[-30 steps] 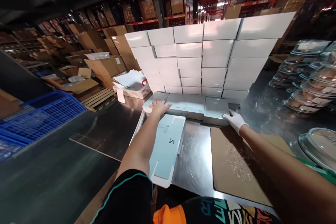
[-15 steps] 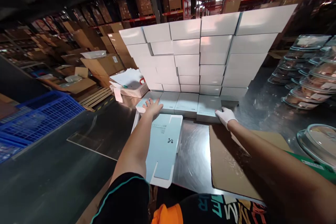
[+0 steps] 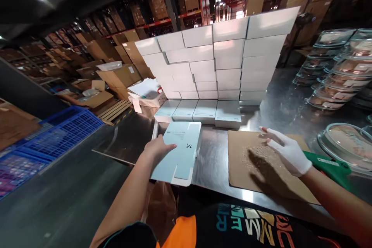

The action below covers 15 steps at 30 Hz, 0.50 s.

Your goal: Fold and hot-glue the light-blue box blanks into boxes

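Flat carton: a pale blue-grey unfolded box blank (image 3: 178, 151) lies flat on the steel counter (image 3: 213, 161), near the front edge, left of centre, with a small dark squiggle mark on its face.
My left hand: my bare left hand (image 3: 158, 148) rests on the blank's left edge, fingers (image 3: 168, 146) curled over it and touching the card; I cannot tell if they grip it.
My right hand: my right hand (image 3: 286, 150), in a white glove, hovers palm down over the right end of a brown cardboard sheet (image 3: 255, 166), fingers spread wide and holding nothing.
Cardboard sheet: it lies flat on the counter, just right of the blank, with pale crumbs scattered on it.
Row of boxes: four closed pale boxes (image 3: 200, 111) sit side by side, just beyond the blank.
Box wall: a tall stack of white boxes (image 3: 215, 58) rises behind that row.
Right side: clear lidded trays (image 3: 334, 81) are stacked at the far right; a green object (image 3: 328, 164) lies beside my right wrist.
Left side: a blue plastic crate (image 3: 49, 131) stands well left of the counter.
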Motion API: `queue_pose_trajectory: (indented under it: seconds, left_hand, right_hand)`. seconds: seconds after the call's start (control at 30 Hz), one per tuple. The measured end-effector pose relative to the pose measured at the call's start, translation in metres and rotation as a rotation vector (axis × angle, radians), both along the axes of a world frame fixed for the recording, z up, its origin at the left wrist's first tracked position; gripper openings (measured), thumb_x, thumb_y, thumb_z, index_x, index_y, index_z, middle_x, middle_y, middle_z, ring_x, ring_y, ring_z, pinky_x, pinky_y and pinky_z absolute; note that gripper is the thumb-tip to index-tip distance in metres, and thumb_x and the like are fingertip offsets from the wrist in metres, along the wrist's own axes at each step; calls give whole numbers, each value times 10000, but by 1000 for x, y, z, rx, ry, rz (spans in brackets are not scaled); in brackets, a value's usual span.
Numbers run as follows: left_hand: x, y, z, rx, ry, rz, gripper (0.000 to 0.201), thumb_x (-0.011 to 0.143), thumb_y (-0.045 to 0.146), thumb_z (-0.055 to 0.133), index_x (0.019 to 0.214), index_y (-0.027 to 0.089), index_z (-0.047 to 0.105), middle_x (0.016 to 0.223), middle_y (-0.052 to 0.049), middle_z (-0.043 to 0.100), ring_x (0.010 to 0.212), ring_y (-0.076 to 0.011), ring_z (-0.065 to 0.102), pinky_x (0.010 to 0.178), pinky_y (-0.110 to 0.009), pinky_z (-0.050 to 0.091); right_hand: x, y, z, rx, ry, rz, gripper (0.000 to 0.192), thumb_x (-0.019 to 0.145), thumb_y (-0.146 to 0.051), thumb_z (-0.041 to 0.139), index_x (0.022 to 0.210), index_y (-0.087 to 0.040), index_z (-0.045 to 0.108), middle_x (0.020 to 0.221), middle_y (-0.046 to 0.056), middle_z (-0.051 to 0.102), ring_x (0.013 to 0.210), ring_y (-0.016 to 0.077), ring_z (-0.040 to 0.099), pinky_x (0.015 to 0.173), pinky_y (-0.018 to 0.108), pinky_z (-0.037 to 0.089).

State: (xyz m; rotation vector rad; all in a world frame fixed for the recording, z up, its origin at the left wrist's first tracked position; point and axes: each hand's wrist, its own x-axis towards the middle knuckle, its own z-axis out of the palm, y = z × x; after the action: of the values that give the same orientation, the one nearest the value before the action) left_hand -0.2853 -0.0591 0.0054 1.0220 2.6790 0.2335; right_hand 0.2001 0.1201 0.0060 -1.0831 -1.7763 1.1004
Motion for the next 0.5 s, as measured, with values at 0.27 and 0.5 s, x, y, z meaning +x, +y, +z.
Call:
queue_pose_trajectory:
  seconds: [0.27,0.5]
  left_hand:
    - [44,-19,45,317,91,164,735,791,476,808,1363,78,573,1350,-321,710,1295,-466,689,1009,-522,567]
    - [160,-29,69,911,-845,-238,682,558,655,974,954,127,804,895,-147,815,853,-358,774,782,-444,627]
  right_hand:
    - [13,-53,-1,2,35,151,599,880,-629,731,1333,-238,762,1292,153,802,1155,350,790,1070,531,629]
    - [-21,-83,5,-127,320,365,1183,716,-916,752,1635,-219,486,1575,261,595,1492,456,544,1205,678,455]
